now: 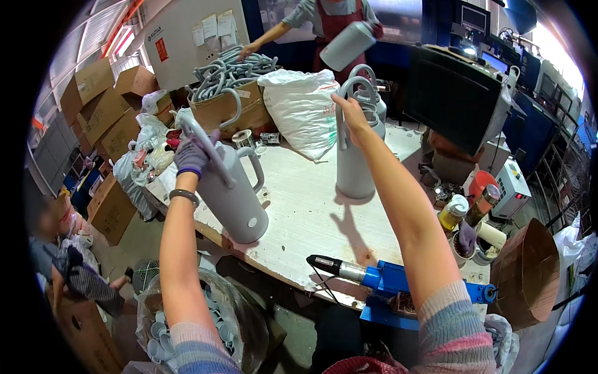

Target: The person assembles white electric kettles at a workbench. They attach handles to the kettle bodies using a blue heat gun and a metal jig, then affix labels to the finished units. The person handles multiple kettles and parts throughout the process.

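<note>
1. Jug (233, 193) stands tilted at the table (311, 212) edge; left hand (190, 156), gloved, grips its top.
2. Right hand (350, 112) closes on a handle (355, 93) atop the second jug (354, 168).
3. Handles (230, 71) left in the box suggest more fitting remains.

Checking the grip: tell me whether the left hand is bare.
No, the left hand wears a purple-grey glove while gripping the grey jug.

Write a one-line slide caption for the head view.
Left hand grips a grey jug on the worktable; right hand holds another jug's curved handle.
</note>
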